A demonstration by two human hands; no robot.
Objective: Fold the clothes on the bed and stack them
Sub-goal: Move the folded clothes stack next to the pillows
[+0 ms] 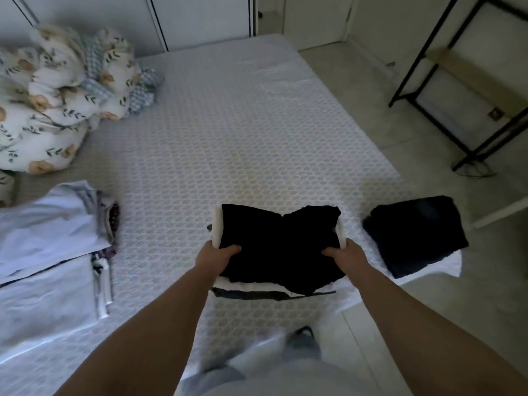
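Clothes, a folded stack [278,252] topped in black, sit near the bed's [228,138] right edge. Left hand [217,257] and right hand [344,257] grip its sides, thumbs curled on top. Another dark fold [414,232] lies just right.

Dim room: pale tiled floor [371,115], black-framed shelf [468,81] (right), white wardrobe doors [200,18].

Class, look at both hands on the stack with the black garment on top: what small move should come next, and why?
Probably carry the stack to the right and set it on the dark folded pile by the bed's edge. The left hand and right hand each grip a side of it, so it seems ready to move, and that pile is the nearest one.
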